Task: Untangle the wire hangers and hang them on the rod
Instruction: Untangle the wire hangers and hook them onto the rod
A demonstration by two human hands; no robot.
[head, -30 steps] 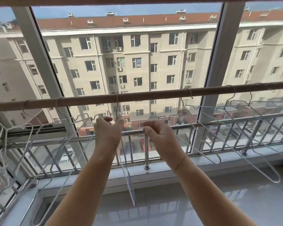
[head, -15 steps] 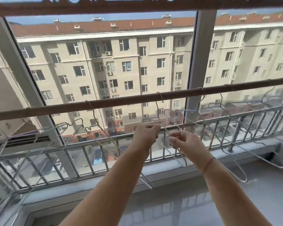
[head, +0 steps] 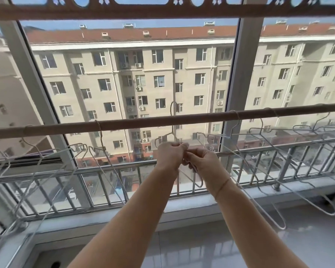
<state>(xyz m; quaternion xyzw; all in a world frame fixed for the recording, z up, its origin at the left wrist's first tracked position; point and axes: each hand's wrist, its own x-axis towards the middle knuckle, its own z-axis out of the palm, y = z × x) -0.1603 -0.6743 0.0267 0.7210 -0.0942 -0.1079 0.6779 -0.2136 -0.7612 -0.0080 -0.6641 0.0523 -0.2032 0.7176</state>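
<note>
I pinch the thin white wire hanger (head: 163,139) in my left hand (head: 169,154) and right hand (head: 200,160), its hook poking above the long brown wooden rod (head: 143,120). I'd tip the hook over, then let go.

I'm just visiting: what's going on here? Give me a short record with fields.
place: balcony window with a metal railing
rod: wooden rod running across the window
held: both hands, left hand and right hand, pinch one wire hanger, its hook raised above the rod
already hung: hangers on the left and hangers on the right
</note>
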